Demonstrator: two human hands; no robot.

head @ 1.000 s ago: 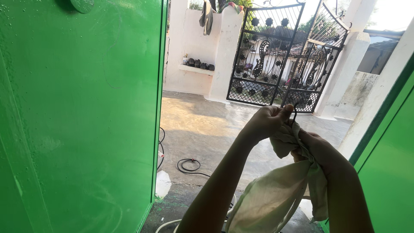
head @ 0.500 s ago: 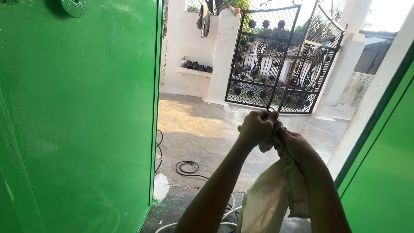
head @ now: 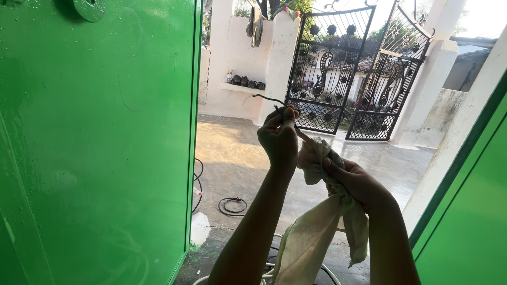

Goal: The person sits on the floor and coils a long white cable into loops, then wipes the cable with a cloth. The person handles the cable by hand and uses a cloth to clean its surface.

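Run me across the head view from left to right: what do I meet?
Green door → coiled black cable on the ground → left hand pinching a thin cord → right hand gripping pale cloth → green door frame.

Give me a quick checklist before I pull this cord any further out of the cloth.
1. Left hand pinching the thin dark cord: ok.
2. Right hand gripping the bunched cream cloth: ok.
3. Cord's free end clear of the green metal door: ok.
4. Cord free inside the cloth, no snag: cannot tell.
5. Cloth's hanging end clear of the pale hose below: cannot tell.
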